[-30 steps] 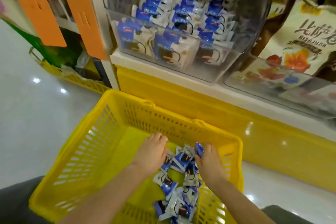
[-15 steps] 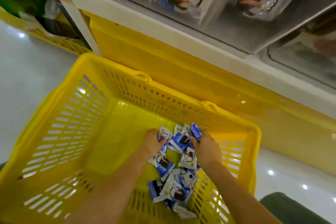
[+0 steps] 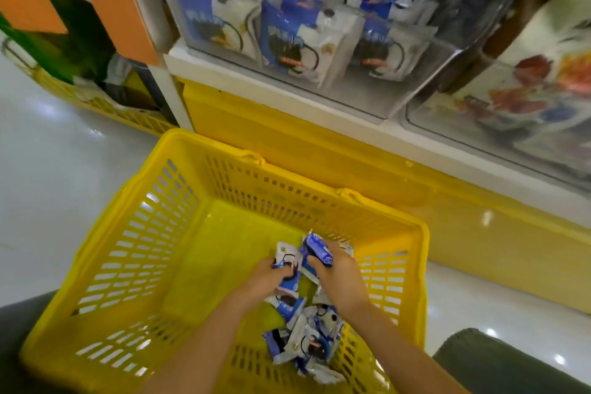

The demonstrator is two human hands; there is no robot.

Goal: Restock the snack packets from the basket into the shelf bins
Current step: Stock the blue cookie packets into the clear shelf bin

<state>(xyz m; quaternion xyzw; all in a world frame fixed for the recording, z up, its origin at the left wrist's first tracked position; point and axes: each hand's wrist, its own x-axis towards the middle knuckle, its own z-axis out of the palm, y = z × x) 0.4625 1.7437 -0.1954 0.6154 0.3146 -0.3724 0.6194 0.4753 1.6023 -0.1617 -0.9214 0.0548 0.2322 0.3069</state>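
Note:
A yellow plastic basket [image 3: 134,259] sits on the floor in front of me. Several small blue-and-white snack packets [image 3: 303,339] lie heaped in its right near corner. My left hand [image 3: 262,281] grips a bunch of these packets from the left. From the right, my right hand [image 3: 339,278] holds more of them, a blue packet [image 3: 316,249] sticking up above its fingers. Both hands are pressed together over the heap. Above, a clear shelf bin [image 3: 361,89] holds the same blue-and-white packets standing in rows.
A second clear bin [image 3: 511,112] with cream fruit-print bags stands to the right. The yellow shelf base [image 3: 319,144] runs behind the basket. Another yellow basket [image 3: 105,105] with green bags and orange panels [image 3: 108,0] are at the left. Glossy white floor lies left.
Both hands have drawn closer together and lifted a gathered bunch of packets a little off the heap. The view has tilted up, showing the shelf bins again.

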